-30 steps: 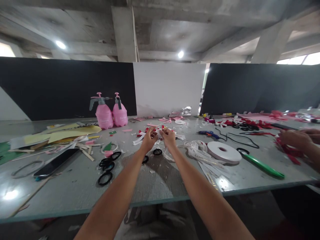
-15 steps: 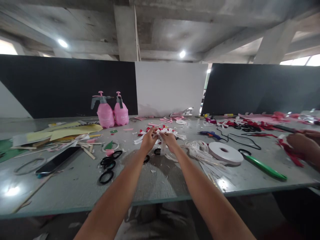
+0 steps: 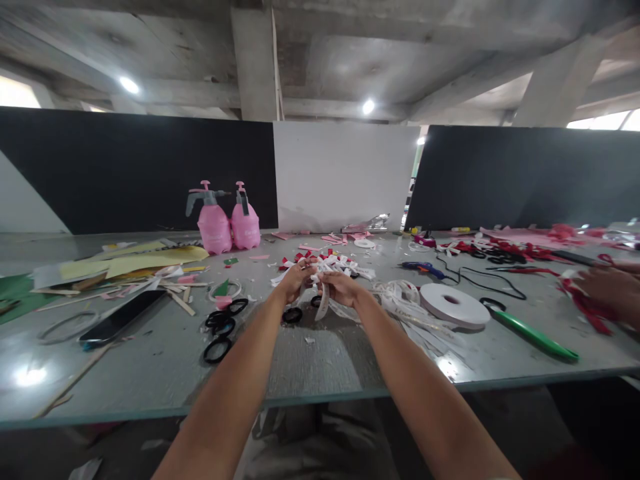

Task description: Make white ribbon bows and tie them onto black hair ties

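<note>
The worktable (image 3: pixel 320 380) is the largest thing, with scraps around the hands. At 10 o'clock from them stand two pink pump spray bottles (image 3: pixel 215 230), upright and well apart from the hands. Between 3 and 4 o'clock lies a white ribbon roll (image 3: pixel 454 305); nearer, a tangle of printed ribbon (image 3: pixel 400 310) may catch the loose end. Just before 3 o'clock there is a blue glue gun (image 3: pixel 423 268) with its cord. At 8 o'clock are black-handled scissors (image 3: pixel 217 349). The left hand (image 3: pixel 293 283) and the right hand (image 3: pixel 345 289) are close together, both pinching with curled fingertips; the exact contact is partly hidden. Between them is the white ribbon strip (image 3: pixel 323 305), its end hanging toward 6 o'clock. Black loops (image 3: pixel 292 315) are near, at 7 o'clock. The strip should be very light, soft and a little slippery, so it is better held flat by its edges, close to the bunched part.
</note>
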A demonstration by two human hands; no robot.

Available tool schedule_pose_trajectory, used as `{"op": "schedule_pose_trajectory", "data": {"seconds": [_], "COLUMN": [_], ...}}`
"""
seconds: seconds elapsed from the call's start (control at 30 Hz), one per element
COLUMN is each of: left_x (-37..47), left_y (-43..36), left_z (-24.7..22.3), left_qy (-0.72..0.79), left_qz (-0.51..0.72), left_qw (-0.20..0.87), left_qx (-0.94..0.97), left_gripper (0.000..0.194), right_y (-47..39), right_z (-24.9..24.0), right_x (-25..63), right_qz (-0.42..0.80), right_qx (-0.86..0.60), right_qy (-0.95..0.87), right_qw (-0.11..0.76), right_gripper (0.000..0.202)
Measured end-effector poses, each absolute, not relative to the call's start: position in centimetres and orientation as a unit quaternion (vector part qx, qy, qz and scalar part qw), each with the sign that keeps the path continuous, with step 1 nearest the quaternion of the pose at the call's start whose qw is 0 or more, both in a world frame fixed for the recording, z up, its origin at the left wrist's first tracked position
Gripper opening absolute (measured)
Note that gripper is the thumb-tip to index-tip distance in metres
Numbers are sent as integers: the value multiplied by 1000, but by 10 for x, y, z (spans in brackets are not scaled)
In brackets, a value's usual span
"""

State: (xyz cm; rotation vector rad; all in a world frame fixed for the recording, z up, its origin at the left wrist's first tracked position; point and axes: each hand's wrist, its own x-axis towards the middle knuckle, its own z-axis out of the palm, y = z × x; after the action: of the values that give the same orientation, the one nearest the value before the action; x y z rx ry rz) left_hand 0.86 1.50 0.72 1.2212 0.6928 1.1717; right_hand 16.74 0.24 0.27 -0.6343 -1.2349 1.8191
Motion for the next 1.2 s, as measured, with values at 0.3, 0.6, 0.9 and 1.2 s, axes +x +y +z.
{"op": "schedule_pose_trajectory", "data": {"seconds": [0.3,0.6,0.9,1.2], "left_x": [10,11,11,9], "left_y": [14,12,21,22], "left_z": [15,8,0,-4], "left_qy": [370,382,431,450], "left_qz": [637,594,602,636], "left_qw": [216,152,191,178], "left_qx": [641,691,644,602], "left_gripper": [7,8,12,15], "right_y": [11,14,22,19], "right_z": [3,1,-4,-4], "right_x": [163,160,161,157], "right_qz": [667,670,662,662], "right_qx": [-265,-285,-271,-293], "right_qy": [-400,-378,-360,-370], "right_qw": [570,572,599,582], "right_gripper": [9,8,26,24]}}
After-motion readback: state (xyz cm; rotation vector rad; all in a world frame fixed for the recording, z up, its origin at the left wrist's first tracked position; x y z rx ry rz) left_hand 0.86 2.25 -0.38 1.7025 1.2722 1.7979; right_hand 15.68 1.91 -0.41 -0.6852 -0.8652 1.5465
